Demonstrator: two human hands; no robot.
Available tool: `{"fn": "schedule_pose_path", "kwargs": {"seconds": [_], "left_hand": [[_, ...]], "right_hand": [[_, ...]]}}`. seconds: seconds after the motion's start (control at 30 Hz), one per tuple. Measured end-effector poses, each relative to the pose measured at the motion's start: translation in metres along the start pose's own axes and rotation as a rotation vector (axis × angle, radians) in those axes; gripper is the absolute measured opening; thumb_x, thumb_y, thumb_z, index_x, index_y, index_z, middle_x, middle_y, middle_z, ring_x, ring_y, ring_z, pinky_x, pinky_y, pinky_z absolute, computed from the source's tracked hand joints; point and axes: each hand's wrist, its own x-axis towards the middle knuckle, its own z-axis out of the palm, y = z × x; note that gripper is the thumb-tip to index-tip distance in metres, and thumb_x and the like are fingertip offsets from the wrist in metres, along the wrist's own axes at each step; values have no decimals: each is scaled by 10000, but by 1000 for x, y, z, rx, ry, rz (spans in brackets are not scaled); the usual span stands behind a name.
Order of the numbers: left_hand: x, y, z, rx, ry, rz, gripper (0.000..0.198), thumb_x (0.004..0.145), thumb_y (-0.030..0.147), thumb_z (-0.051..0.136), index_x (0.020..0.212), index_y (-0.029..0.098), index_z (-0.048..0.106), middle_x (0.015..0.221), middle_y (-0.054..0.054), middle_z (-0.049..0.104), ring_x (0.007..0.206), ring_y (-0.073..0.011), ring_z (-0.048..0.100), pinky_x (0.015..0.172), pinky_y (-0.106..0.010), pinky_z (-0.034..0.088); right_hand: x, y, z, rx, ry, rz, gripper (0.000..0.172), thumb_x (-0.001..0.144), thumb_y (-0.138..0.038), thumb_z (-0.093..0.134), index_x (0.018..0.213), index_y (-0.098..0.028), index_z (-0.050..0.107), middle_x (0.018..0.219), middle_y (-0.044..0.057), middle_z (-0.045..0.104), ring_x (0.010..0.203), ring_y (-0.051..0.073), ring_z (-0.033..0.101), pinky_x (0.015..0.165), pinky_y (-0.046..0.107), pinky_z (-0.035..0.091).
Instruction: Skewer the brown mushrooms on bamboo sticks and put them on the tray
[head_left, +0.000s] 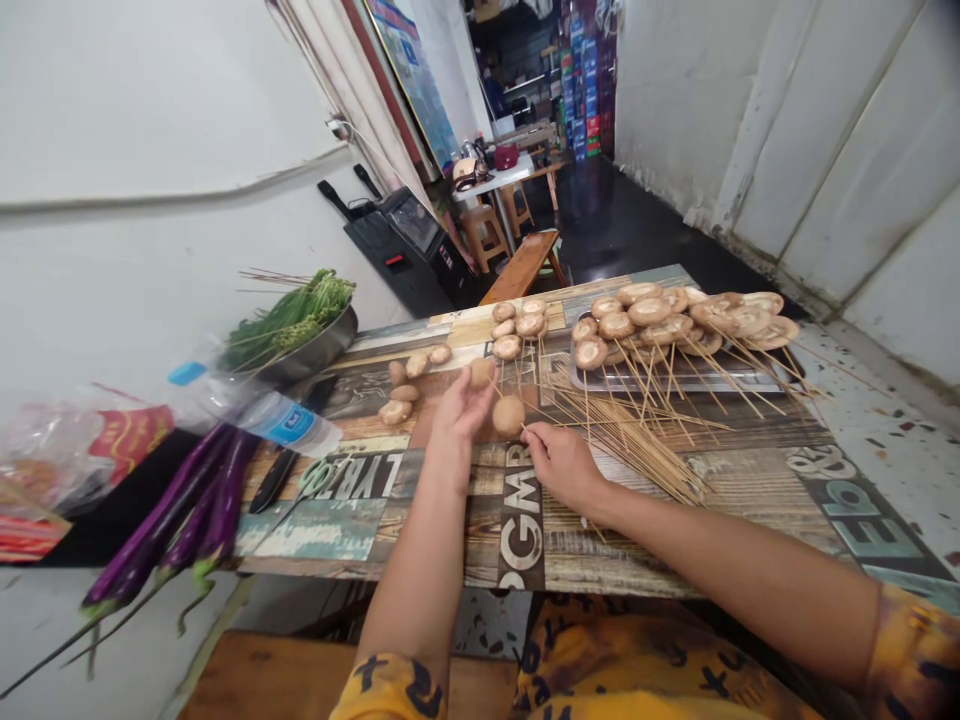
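Note:
My left hand (463, 408) has its fingers around a brown mushroom (481, 373), held just above the table. Pinched in my right hand (564, 466) is the end of a thin wooden skewer, mostly hidden by the fingers. Another round mushroom (508, 415) sits at that skewer's tip, cap toward me, between the two hands. Several loose mushrooms (403, 393) lie left of my left hand. Beyond the hands rest skewered mushrooms (508, 347), gills up. A loose bundle of bare skewers (637, 450) spreads beside my right hand.
A metal tray (720, 380) piled with mushroom skewers stands at the right. On the left are a metal bowl (322, 345) of greens, a water bottle (292, 425) lying down, purple eggplants (169, 510), a dark-handled knife (274, 480) and green-handled scissors (319, 475).

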Motion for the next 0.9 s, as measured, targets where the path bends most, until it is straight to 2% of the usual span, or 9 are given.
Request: {"fn": "schedule_pose_path", "kwargs": {"seconds": [0.43, 0.9], "left_hand": [[4, -2, -4, -79, 1, 1, 245, 936, 134, 416, 1133, 55, 539, 944, -121, 693, 998, -217, 661, 834, -335, 582], [-1, -3, 0, -129, 11, 0, 259, 937, 128, 411, 1148, 27, 523, 921, -139, 692, 980, -225, 667, 813, -324, 590]], "right_hand": [[0, -1, 0, 3, -22, 6, 227, 913, -125, 433, 889, -136, 658, 866, 61, 715, 778, 179, 652, 683, 251, 390], [-2, -1, 2, 21, -23, 13, 239, 906, -116, 425, 901, -137, 663, 866, 64, 719, 772, 184, 658, 686, 257, 404]]}}
